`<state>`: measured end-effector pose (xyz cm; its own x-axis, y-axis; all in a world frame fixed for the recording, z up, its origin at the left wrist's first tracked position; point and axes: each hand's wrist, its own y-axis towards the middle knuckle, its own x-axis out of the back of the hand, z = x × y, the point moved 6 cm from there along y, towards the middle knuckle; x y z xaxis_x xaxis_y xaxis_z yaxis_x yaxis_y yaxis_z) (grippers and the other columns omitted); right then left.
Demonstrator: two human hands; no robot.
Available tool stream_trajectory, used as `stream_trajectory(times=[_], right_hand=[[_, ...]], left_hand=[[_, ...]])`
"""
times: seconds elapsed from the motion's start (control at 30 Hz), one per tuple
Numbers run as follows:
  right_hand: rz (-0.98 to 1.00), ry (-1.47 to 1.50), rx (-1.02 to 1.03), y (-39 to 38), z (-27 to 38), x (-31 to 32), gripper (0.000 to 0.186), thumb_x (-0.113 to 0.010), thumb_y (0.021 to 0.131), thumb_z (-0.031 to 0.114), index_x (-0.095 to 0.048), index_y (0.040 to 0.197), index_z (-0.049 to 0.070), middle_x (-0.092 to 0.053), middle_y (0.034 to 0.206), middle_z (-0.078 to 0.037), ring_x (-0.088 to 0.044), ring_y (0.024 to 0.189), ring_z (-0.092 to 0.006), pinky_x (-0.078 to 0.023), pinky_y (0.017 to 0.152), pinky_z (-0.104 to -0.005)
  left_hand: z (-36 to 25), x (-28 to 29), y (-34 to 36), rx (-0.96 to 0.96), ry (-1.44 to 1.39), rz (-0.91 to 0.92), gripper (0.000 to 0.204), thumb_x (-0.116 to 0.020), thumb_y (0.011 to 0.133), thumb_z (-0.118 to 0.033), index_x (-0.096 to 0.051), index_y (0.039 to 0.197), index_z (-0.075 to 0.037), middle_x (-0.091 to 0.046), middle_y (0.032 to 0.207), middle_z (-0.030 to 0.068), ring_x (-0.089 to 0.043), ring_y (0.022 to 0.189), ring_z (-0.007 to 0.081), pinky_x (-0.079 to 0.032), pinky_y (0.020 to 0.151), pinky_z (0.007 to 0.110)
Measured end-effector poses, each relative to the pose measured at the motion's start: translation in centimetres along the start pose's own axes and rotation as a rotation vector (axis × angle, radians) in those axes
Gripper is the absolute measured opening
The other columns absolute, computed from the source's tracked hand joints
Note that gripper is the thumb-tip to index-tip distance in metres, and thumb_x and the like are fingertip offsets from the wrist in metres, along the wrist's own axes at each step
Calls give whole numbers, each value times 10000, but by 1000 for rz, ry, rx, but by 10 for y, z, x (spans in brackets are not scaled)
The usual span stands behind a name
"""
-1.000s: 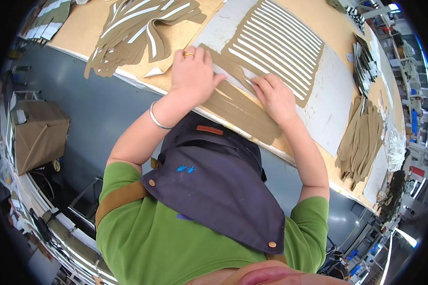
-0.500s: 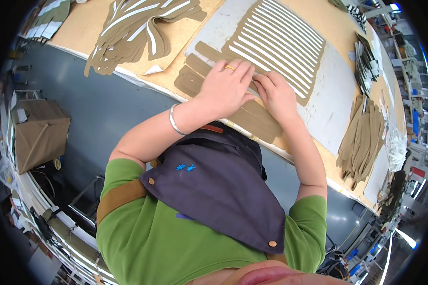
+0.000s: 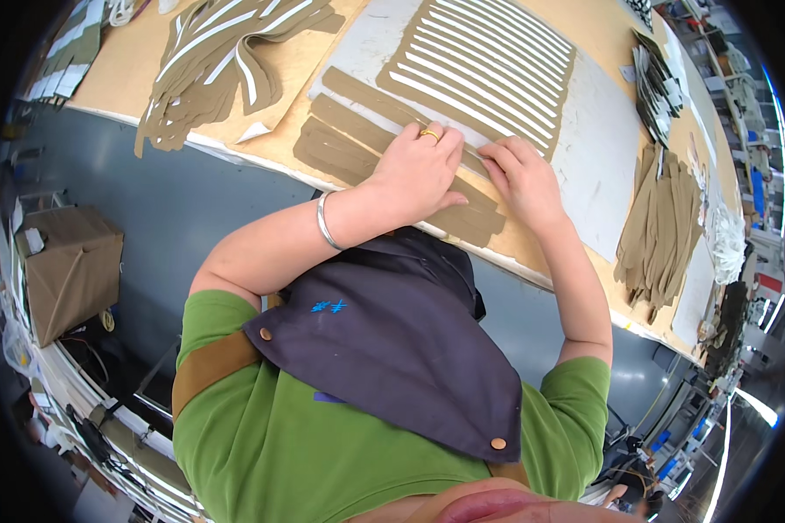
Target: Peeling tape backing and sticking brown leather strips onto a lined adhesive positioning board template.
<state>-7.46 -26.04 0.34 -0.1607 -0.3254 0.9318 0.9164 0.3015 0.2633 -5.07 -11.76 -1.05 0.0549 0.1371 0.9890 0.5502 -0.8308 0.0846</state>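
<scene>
My left hand, with a ring and a bracelet, lies over an olive fabric strip near the table edge. Its fingers press down together while the thumb stands apart. Right of it, my right hand pinches the end of a narrow pale strip between thumb and forefinger; the fingers partly hide that end. Beyond both hands, a panel of olive strips with white strips laid along them rests on a grey board. Under and beside my wrists lie more olive pieces, overlapping at the table's near edge.
A heap of olive and white strips lies at the far left, on the tan table. To the right are a bundle of olive strips and a dark stack. A brown covered box stands on the floor at left.
My hands have moved a little apart, the right one shifting rightward along the strip. The view has shifted slightly, so the tabletop sits higher and further left.
</scene>
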Motion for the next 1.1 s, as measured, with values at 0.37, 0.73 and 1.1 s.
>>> stream_trajectory(times=[0.37,0.73,1.1], right_hand=[[-1,12,-47,-19,-12,6,163,-697,843,124,-696,1006,129,-634,959,-25,-626,916,-243,-541,753,-365],[-3,-5,-78,-31,-14,9,225,-692,819,77,-727,1033,135,-632,954,-28,-618,926,-240,-542,747,-362],[-106,21,-119,-40,-13,17,386,-626,781,-43,-722,1104,145,-625,952,-25,-611,895,-228,-544,730,-355]], left_hand=[[-24,-6,8,18,88,-13,718,-659,846,-557,-506,1408,-137,-542,1235,132,-585,1097,493,-434,948,479],[-23,-7,5,2,22,-119,633,-689,837,-507,-532,1387,-237,-536,1230,151,-588,1069,529,-474,867,494],[-24,-7,4,8,30,-104,634,-673,846,-515,-524,1402,-249,-532,1276,176,-556,1113,526,-452,896,482]])
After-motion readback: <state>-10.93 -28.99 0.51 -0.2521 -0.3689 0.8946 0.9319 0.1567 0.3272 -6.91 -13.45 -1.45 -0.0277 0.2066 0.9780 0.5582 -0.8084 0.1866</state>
